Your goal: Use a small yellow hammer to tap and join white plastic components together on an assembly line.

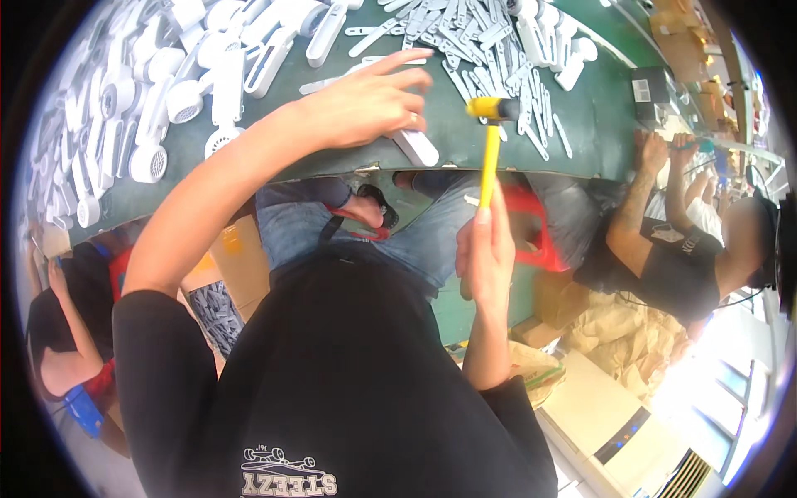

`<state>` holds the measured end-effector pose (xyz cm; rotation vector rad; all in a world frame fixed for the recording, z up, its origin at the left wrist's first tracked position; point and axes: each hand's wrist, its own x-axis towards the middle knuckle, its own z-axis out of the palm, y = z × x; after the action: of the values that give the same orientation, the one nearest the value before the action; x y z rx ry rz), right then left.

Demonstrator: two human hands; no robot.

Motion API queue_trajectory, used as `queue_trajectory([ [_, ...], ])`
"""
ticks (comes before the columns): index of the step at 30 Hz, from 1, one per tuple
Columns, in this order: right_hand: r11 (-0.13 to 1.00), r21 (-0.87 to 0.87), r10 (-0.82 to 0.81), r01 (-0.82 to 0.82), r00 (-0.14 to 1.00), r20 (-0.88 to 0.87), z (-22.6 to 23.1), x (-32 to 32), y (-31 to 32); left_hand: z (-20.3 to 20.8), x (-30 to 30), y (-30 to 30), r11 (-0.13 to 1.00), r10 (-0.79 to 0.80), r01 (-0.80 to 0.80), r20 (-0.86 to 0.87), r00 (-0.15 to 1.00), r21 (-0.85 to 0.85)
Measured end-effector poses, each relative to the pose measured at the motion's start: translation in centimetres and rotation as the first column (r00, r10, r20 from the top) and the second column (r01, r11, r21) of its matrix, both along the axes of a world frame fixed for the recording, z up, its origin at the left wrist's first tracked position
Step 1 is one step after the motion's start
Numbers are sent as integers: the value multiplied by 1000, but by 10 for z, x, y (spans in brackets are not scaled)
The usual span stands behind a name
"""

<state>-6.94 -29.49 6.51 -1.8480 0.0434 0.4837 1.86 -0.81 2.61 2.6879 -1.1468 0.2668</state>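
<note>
My right hand is closed round the handle of a small mallet, held upright near the table's front edge. Its handle is yellow and its head yellow and black. My left hand reaches over the table with its fingers stretched and apart. Beneath it lies a white plastic part, whose blunt end shows below the palm; the hand hides the middle, and I cannot tell how firmly they touch. Beyond the mallet spreads a heap of narrow grey plastic strips.
Many white handheld housings with round grilles crowd the left of the green table. More white housings stand at the far right. A co-worker sits on the right, another person on the left. Cardboard boxes stand behind on the right.
</note>
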Motion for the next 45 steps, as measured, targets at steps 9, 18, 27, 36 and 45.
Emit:
queue_trajectory([
  [9, 986, 63, 141, -152, 978, 154, -18, -4, -6, -14, -61, 2, 825, 360, -351, -66, 931, -444],
  [18, 969, -204, 198, -138, 929, 313, 2, -5, 12, -56, -62, -10, 707, 493, -426, -38, 869, -565],
  [27, 893, -411, 298, -186, 926, 230, -27, 11, 29, -57, -61, -12, 697, 491, -410, -25, 871, -589],
  [36, 914, -378, 235, -149, 953, 191, -26, 1, 30, -61, -61, -14, 696, 501, -429, -38, 865, -576],
  [45, 900, -414, 226, -138, 959, 171, -38, -7, 45, -59, -63, -15, 692, 505, -440, -52, 861, -573],
])
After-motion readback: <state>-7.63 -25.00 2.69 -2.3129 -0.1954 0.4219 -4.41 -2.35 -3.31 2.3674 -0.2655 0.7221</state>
